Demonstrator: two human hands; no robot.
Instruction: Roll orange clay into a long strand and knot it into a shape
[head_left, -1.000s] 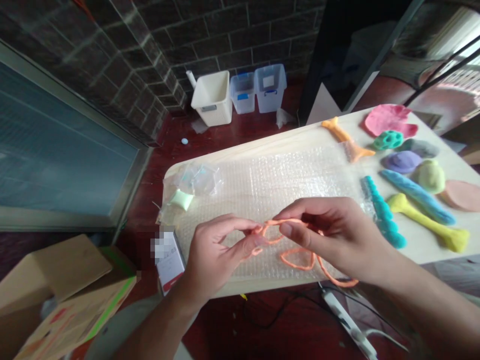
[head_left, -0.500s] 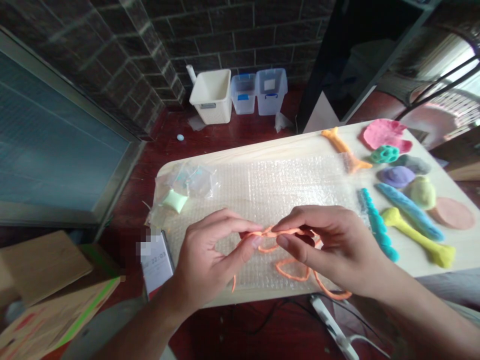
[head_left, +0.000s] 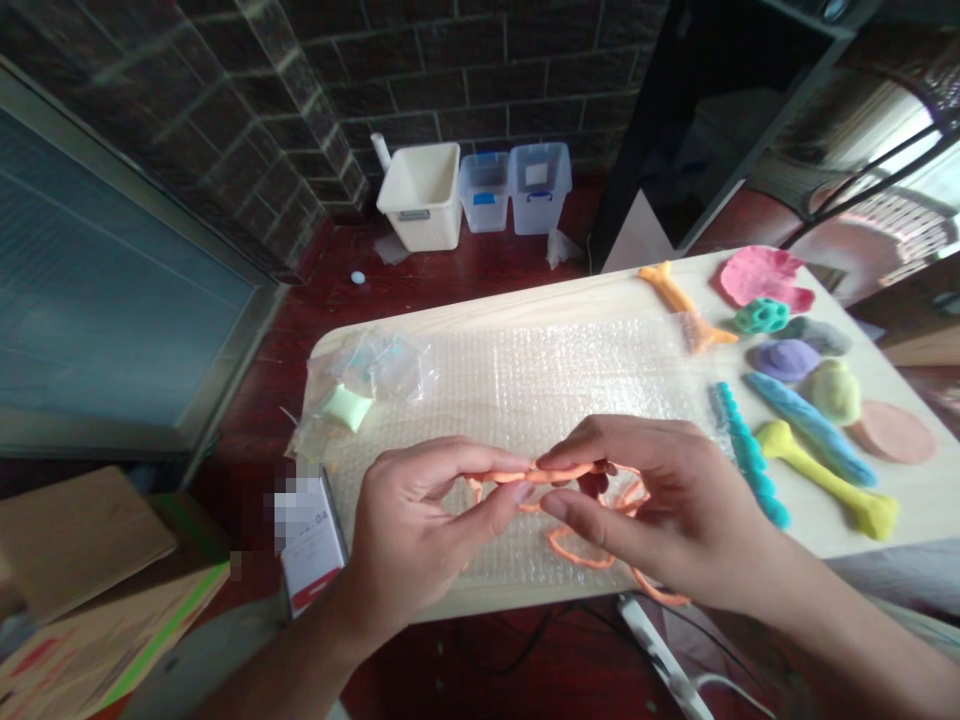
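A thin orange clay string (head_left: 577, 545) lies in loops on the bubble wrap sheet (head_left: 525, 385) that covers the wooden table (head_left: 825, 520). My left hand (head_left: 420, 525) pinches one stretch of the string between thumb and fingers. My right hand (head_left: 645, 510) pinches the same stretch just to the right, fingertips nearly touching the left ones. The held part runs level between both hands, a little above the sheet. The rest of the string curls under my right hand.
Several clay shapes lie at the table's right: teal strip (head_left: 746, 455), yellow bone (head_left: 825, 475), blue roll (head_left: 810, 425), orange piece (head_left: 679, 300), pink blob (head_left: 761, 275). A plastic bag with pale green clay (head_left: 349, 405) sits left. Bins (head_left: 424, 195) stand by the brick wall; a cardboard box (head_left: 90, 590) lower left.
Both hands have drawn closer together on the orange string and sunk slightly in the picture; the held stretch now lies straighter. The camera has tilted a little.
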